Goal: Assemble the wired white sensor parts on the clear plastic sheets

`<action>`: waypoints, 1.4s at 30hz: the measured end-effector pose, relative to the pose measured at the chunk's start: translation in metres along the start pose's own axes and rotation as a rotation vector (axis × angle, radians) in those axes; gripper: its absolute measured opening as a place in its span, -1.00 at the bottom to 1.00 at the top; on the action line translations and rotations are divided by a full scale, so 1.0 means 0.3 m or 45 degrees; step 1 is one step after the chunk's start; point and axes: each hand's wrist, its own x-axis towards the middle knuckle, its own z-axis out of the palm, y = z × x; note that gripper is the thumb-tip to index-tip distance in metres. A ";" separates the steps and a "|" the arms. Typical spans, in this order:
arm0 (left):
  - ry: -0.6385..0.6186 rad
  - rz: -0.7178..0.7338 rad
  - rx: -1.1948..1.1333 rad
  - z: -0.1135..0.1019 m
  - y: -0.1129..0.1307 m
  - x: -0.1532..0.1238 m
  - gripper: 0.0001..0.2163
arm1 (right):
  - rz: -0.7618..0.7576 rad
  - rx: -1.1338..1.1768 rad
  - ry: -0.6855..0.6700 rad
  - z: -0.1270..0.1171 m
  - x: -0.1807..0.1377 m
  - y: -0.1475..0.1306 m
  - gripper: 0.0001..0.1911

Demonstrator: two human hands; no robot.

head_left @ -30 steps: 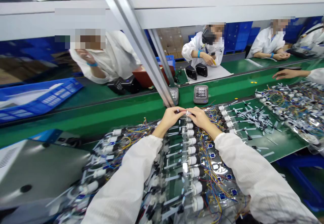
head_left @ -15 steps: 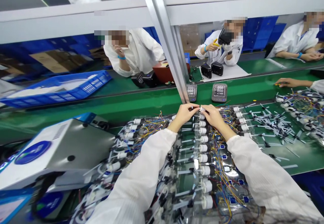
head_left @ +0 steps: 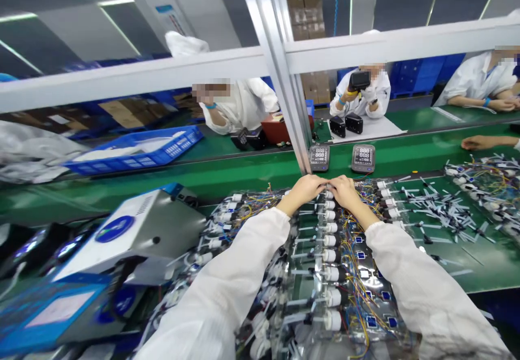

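Both hands cupped and close together, fingertips nearly meeting: my left hand and my right hand cover the head of the row, and I cannot tell whether they have hold of anything. Just below them, the topmost white cylindrical part is partly hidden by my fingers. More such parts run toward me in a straight column, their dark bodies tangled among coloured wires and clear plastic bags; the lowest are cut off by the frame edge. White ribbed sleeves cover both forearms and hide part of the bundle.

Surface: a green conveyor belt carries two digital display units just beyond my hands. On the right, thin white-and-black tubes lie scattered over a green board. On the left stands a grey metal machine with a blue round label, its lower edge blurred.

Room: an aluminium upright divides the view. Beyond it, a co-worker's hand rests at the right, and blue crates stand behind seated people in white coats, their faces obscured.
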 end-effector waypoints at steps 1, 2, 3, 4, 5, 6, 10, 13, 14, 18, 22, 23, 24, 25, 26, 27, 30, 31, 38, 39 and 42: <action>0.020 -0.004 0.017 -0.039 0.039 0.002 -0.76 | 0.019 -0.039 -0.021 -0.012 0.001 -0.010 -0.75; 0.048 -0.011 0.032 -0.085 0.086 -0.002 -0.70 | 0.037 -0.071 -0.043 -0.024 0.002 -0.021 -0.75; 0.096 -0.010 0.041 -0.136 0.143 -0.015 -0.68 | 0.051 -0.097 -0.065 -0.036 0.004 -0.032 -0.74; 0.125 -0.005 0.030 -0.189 0.208 -0.037 -0.69 | 0.062 -0.118 -0.088 -0.049 0.008 -0.044 -0.74; 0.135 -0.009 0.015 -0.242 0.280 -0.069 -0.70 | 0.068 -0.132 -0.110 -0.063 0.012 -0.057 -0.73; 0.132 -0.029 -0.012 -0.292 0.357 -0.113 -0.72 | 0.068 -0.143 -0.130 -0.079 0.018 -0.072 -0.72; -0.142 -0.063 -0.230 -0.405 0.664 -0.389 -0.85 | -0.011 -0.131 -0.216 -0.192 0.007 -0.177 -0.70; -0.580 -0.062 -0.678 -0.338 0.824 -0.647 -0.82 | -0.171 0.163 -0.370 -0.340 -0.125 -0.314 -0.78; -0.727 -0.093 -0.858 -0.284 0.859 -0.728 -0.81 | -0.207 0.339 -0.439 -0.397 -0.203 -0.365 -0.82; -0.418 -0.679 -1.125 0.012 0.941 -0.973 -0.84 | -0.009 1.005 -0.714 -0.577 -0.621 -0.528 -0.85; 0.490 -1.313 -1.546 0.250 0.973 -1.063 -0.61 | 0.392 1.278 -1.104 -0.509 -1.010 -0.565 -0.78; 0.640 -1.361 -1.565 0.282 0.972 -1.063 -0.49 | 0.486 1.315 -1.050 -0.453 -1.078 -0.564 -0.80; 0.736 -1.389 -1.576 0.303 0.967 -1.055 -0.39 | 0.612 1.340 -0.943 -0.390 -1.133 -0.565 -0.82; 0.815 -1.402 -1.571 0.317 0.958 -1.041 -0.33 | 0.746 1.394 -0.838 -0.326 -1.175 -0.570 -0.82; 0.875 -1.409 -1.571 0.325 0.945 -1.024 -0.31 | 0.873 1.478 -0.757 -0.266 -1.203 -0.577 -0.78; 0.912 -1.413 -1.589 0.329 0.930 -1.004 -0.34 | 1.017 1.598 -0.620 -0.213 -1.220 -0.588 -0.70; 0.988 -1.392 -1.630 0.335 0.884 -0.946 -0.49 | 1.312 1.982 -0.157 -0.120 -1.215 -0.620 -0.54; 0.980 -1.377 -1.616 0.336 0.874 -0.930 -0.51 | 1.347 2.054 -0.026 -0.110 -1.202 -0.626 -0.53; 0.820 -1.375 -1.451 0.344 0.888 -0.874 -0.50 | 1.475 2.042 0.311 -0.131 -1.140 -0.574 -0.68; 0.800 -1.372 -1.430 0.344 0.894 -0.874 -0.54 | 1.497 2.042 0.325 -0.135 -1.144 -0.565 -0.68; 0.727 -1.294 -1.303 0.322 0.910 -0.892 -0.71 | 1.507 2.064 0.261 -0.148 -1.167 -0.555 -0.66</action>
